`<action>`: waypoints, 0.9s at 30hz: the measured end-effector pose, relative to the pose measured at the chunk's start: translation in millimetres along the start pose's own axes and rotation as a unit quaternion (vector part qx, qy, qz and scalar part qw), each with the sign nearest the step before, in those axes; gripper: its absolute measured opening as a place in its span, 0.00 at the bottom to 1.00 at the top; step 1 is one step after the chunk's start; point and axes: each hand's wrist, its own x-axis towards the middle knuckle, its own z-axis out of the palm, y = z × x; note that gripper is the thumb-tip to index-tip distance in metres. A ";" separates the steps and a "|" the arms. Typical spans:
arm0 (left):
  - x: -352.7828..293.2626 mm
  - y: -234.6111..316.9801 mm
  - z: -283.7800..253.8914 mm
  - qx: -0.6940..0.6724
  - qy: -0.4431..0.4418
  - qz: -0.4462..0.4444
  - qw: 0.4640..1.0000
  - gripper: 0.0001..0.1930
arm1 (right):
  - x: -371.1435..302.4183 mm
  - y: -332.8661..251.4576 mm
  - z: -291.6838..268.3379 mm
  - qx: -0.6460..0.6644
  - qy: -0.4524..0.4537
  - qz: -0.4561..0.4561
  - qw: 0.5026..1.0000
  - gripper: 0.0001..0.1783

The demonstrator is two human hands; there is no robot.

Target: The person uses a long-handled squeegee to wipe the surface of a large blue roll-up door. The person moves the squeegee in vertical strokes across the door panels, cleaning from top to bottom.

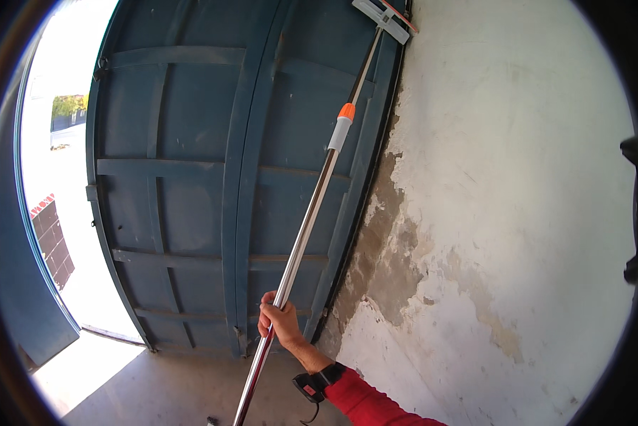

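Note:
A long telescopic squeegee (306,226) slants up from the lower edge toward the upper right. My right hand (281,324) is closed around its shiny metal pole, low down. An orange collar (346,111) with a grey sleeve joins the pole's two sections. At the far end, the grey squeegee head (381,20) with a thin reddish strip is by the upper right edge of the blue metal door (195,213); whether it touches cannot be told. A black device (317,383) with a cable is strapped to my right wrist, below a red sleeve. My left hand is out of view.
To the right rises a white wall (525,177) with peeling plaster and bare grey patches low down. On the left, bright daylight comes through an opening beside another blue door leaf (21,284). Below lies a grey floor (170,390).

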 end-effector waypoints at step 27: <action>-239.5 -156.1 -111.0 0.116 -0.079 -0.237 0.961 0.17 | -188.9 176.2 39.7 0.055 -0.254 0.337 0.905 0.10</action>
